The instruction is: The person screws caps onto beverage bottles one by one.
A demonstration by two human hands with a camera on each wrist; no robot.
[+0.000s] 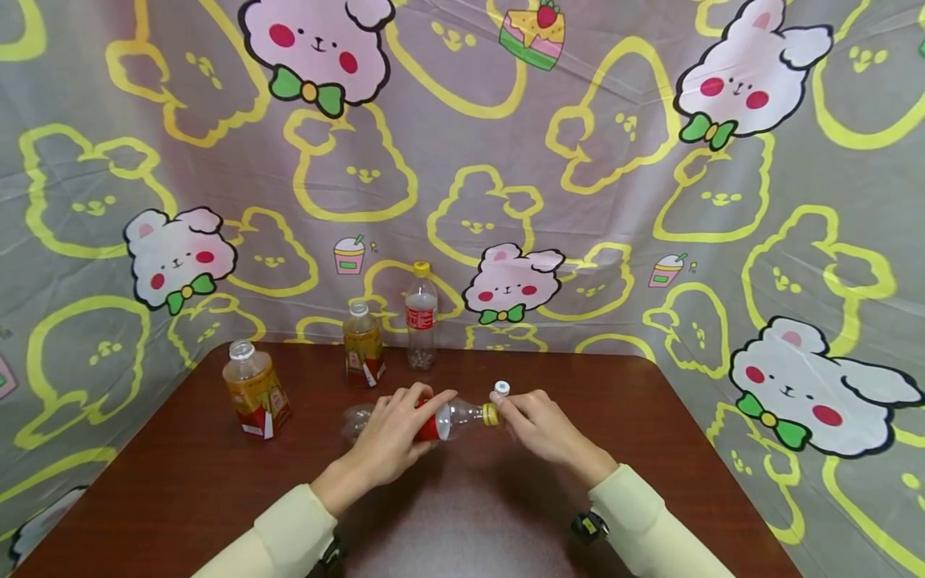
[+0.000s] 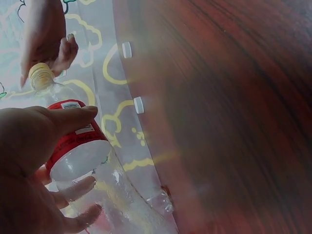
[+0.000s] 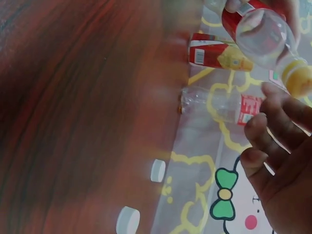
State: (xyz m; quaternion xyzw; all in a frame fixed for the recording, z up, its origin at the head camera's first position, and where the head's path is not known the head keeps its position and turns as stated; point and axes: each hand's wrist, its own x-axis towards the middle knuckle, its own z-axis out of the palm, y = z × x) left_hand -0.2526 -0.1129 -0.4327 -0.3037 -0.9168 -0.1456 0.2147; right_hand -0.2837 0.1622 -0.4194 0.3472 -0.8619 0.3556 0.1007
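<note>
My left hand (image 1: 393, 429) grips a clear plastic bottle (image 2: 105, 187) round its red label, fingers and thumb on either side. The bottle lies sideways in the head view, its neck toward my right hand. A yellow cap (image 1: 491, 414) sits on the neck. Close beside that cap is my right hand (image 1: 542, 425). In the right wrist view its fingers (image 3: 275, 129) are loosely bent and apart, with the yellow cap just beyond them; its thumb is not visible there. Two white caps (image 3: 157, 170) show on the table in both wrist views.
At the left stands an uncapped bottle with a brown-and-red label (image 1: 258, 393), and a similar one (image 1: 363, 345) is farther back. Next to it, a clear bottle with a red label and yellow cap (image 1: 422, 317) stands upright. A patterned curtain (image 1: 621, 297) borders the brown table (image 1: 607, 385).
</note>
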